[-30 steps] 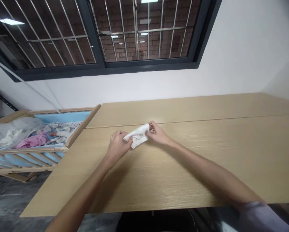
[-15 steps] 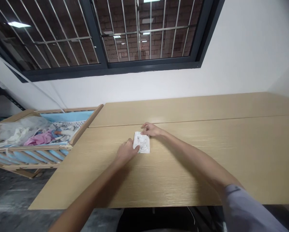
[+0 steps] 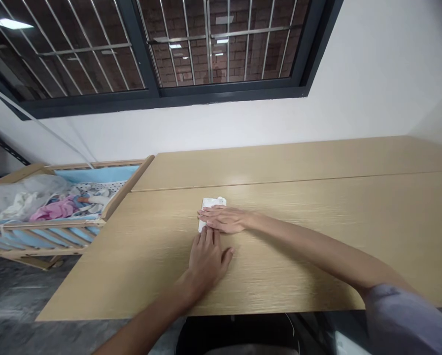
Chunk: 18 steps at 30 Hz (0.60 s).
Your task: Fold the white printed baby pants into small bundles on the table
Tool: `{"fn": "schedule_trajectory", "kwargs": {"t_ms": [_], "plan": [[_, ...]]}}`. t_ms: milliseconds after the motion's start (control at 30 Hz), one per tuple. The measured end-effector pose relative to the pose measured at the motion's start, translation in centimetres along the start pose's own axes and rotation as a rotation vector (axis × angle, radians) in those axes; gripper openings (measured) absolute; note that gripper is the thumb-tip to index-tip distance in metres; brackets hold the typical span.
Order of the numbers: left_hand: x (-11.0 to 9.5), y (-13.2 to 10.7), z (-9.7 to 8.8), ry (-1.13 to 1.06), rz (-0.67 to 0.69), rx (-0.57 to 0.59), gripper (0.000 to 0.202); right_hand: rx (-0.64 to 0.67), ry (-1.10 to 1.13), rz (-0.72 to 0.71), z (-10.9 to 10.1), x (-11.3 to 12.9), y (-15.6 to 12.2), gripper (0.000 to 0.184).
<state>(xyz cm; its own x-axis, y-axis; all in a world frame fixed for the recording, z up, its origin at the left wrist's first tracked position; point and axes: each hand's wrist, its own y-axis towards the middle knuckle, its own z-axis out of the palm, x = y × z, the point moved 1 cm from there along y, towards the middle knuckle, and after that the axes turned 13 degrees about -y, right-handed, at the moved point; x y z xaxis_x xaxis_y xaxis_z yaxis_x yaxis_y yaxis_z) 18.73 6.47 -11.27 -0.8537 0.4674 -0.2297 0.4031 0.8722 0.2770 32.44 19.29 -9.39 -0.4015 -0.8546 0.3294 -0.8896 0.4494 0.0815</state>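
A small white flat packet [image 3: 208, 202] lies on the pale wooden table [image 3: 298, 236]. Across its middle and right side my right hand [image 3: 226, 219] rests flat, fingers stretched to the left, covering much of it. My left hand [image 3: 208, 254] is spread palm down just in front, its fingertips at the packet's near edge and touching or almost touching my right fingers. Neither hand grips anything. What the packet contains cannot be seen.
To the left of the table stands a wooden cot [image 3: 128, 190] with a pile of cloths and a pink cloth [image 3: 54, 209] inside. Behind the table is a white wall with a barred window [image 3: 221, 91]. A black chair [image 3: 239, 335] is at the front edge.
Both hands have let go of the packet's edges. My right hand now lies flat over it, and my left has moved to its near edge with fingers extended.
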Motion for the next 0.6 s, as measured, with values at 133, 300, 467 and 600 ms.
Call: {"fn": "schedule_trajectory", "kwargs": {"t_ms": [133, 300, 467, 600], "plan": [[0.4, 0.0, 0.0, 0.014, 0.003, -0.004, 0.066, -0.009, -0.047, 0.026, 0.5, -2.5, 0.8, 0.057], [1.0, -0.4, 0.9, 0.002, 0.016, -0.062, 0.066, -0.058, -0.087, 0.134, 0.1, -5.6, 2.0, 0.063], [0.6, -0.5, 1.1, 0.019, 0.007, -0.061, 0.066, -0.041, -0.081, 0.216, 0.1, -7.1, 2.7, 0.067], [1.7, 1.3, -1.6, -0.045, -0.05, -0.005, 0.05, -0.043, -0.073, 0.29, -0.5, -7.1, 2.5, 0.072]]}}
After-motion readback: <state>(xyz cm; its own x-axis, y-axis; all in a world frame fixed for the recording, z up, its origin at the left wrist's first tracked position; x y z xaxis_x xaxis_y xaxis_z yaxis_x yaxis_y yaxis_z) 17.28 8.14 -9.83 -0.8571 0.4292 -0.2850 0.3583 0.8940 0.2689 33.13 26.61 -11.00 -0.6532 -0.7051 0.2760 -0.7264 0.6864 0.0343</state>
